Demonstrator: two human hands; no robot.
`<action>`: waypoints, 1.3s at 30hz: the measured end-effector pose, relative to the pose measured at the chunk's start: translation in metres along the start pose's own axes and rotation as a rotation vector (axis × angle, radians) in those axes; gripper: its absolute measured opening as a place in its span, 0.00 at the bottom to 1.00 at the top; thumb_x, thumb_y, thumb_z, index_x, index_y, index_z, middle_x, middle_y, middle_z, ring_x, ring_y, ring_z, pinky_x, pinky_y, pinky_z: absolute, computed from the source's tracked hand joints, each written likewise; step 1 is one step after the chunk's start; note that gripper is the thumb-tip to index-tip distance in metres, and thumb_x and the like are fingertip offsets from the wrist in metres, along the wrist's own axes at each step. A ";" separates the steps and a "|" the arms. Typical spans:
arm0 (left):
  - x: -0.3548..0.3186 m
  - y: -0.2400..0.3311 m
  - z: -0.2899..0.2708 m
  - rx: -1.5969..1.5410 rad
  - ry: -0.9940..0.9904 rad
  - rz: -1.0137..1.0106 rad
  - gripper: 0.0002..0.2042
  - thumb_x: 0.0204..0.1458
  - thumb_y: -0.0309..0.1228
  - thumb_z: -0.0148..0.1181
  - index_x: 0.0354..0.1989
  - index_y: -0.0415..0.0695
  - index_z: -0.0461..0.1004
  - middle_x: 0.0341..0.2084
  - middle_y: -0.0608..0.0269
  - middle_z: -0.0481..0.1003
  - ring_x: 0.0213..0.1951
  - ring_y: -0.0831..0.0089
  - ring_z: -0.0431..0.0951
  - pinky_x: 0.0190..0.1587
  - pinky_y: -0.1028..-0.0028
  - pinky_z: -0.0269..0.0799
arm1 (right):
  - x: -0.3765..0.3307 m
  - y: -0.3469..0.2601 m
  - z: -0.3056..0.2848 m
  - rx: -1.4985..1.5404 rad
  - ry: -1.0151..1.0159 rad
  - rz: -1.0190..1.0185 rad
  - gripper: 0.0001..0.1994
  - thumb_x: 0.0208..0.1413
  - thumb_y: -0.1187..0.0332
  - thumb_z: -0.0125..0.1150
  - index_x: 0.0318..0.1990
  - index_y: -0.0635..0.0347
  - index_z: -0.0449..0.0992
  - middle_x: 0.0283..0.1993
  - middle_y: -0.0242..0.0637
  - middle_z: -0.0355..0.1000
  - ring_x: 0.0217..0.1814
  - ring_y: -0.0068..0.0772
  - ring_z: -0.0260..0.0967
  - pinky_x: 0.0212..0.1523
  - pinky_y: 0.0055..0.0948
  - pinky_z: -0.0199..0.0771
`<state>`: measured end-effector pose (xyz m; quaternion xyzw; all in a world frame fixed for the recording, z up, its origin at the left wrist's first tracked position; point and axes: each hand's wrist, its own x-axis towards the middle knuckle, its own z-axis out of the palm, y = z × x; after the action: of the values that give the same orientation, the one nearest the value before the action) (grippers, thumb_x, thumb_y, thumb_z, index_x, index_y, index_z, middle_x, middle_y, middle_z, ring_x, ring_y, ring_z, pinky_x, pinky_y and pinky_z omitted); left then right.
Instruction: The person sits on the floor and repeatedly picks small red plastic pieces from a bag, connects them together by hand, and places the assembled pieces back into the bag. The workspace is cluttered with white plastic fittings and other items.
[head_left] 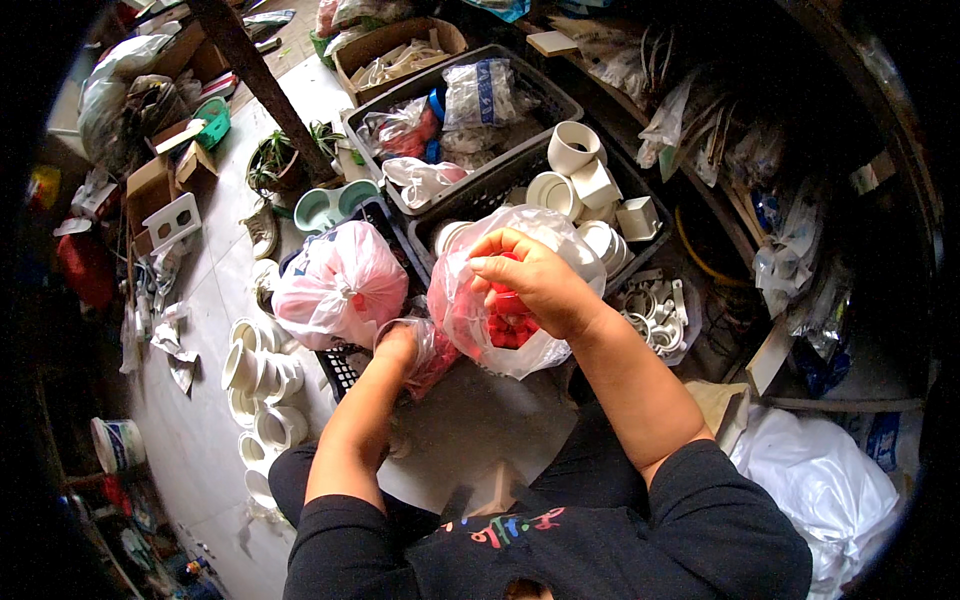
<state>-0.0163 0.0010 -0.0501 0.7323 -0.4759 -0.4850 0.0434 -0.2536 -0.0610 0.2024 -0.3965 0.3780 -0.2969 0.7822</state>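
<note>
My right hand (530, 280) is above the open mouth of a whitish plastic bag (455, 300), its fingers curled with red showing between them. Small red plastic pieces (512, 330) lie in the bag just below. My left hand (398, 345) reaches into or behind a smaller clear bag (432, 362) with red contents, and its fingers are hidden. Beside it a tied pinkish-white bag (340, 285), bulging and showing red through the film, rests on a dark plastic basket (340, 375).
A black crate (650, 245) with white pipe fittings (573, 148) stands ahead, behind the open bag. Farther off is a grey crate (575, 108) of bagged goods. More white fittings (262, 370) stand on the floor at left. A large white bag (815, 480) lies at right.
</note>
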 end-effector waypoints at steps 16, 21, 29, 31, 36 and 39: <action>-0.029 0.000 -0.033 0.426 0.312 0.388 0.09 0.41 0.32 0.49 0.28 0.42 0.73 0.28 0.46 0.72 0.34 0.52 0.72 0.39 0.60 0.67 | -0.002 0.005 0.007 -0.016 -0.041 0.004 0.08 0.48 0.66 0.56 0.33 0.58 0.68 0.27 0.29 0.66 0.28 0.18 0.63 0.26 0.18 0.65; -0.043 0.008 -0.039 0.376 0.310 0.282 0.09 0.40 0.31 0.52 0.27 0.41 0.72 0.26 0.49 0.73 0.34 0.53 0.73 0.38 0.62 0.67 | -0.005 0.005 0.008 -0.042 -0.026 0.056 0.08 0.47 0.66 0.57 0.32 0.57 0.68 0.26 0.28 0.66 0.27 0.18 0.63 0.25 0.17 0.64; -0.061 -0.010 -0.050 0.024 0.212 0.255 0.10 0.40 0.32 0.53 0.30 0.40 0.74 0.26 0.49 0.74 0.34 0.57 0.74 0.39 0.66 0.68 | 0.002 0.015 0.013 -0.047 -0.078 0.074 0.08 0.48 0.65 0.56 0.32 0.58 0.67 0.28 0.31 0.67 0.28 0.17 0.65 0.25 0.15 0.66; -0.066 0.003 -0.050 0.139 0.261 0.259 0.11 0.41 0.33 0.53 0.30 0.41 0.74 0.26 0.49 0.74 0.34 0.56 0.74 0.39 0.66 0.68 | 0.003 0.017 0.012 -0.054 -0.064 0.076 0.08 0.48 0.65 0.57 0.31 0.58 0.67 0.27 0.30 0.67 0.28 0.17 0.64 0.25 0.15 0.66; -0.073 0.006 -0.059 0.255 0.458 0.290 0.10 0.43 0.35 0.53 0.30 0.44 0.74 0.26 0.49 0.73 0.33 0.54 0.73 0.38 0.64 0.68 | 0.005 0.023 0.016 -0.113 -0.063 0.058 0.08 0.46 0.63 0.59 0.28 0.56 0.68 0.25 0.28 0.66 0.23 0.15 0.62 0.22 0.15 0.64; -0.072 -0.004 -0.075 -0.481 0.347 0.141 0.08 0.46 0.33 0.54 0.32 0.44 0.72 0.21 0.65 0.71 0.21 0.74 0.70 0.24 0.76 0.65 | 0.002 0.027 0.024 -0.286 -0.102 -0.006 0.09 0.46 0.63 0.60 0.25 0.55 0.67 0.22 0.26 0.64 0.19 0.14 0.59 0.19 0.16 0.60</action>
<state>0.0369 0.0268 0.0352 0.7382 -0.3824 -0.4473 0.3297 -0.2282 -0.0397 0.1882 -0.5196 0.3751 -0.2218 0.7350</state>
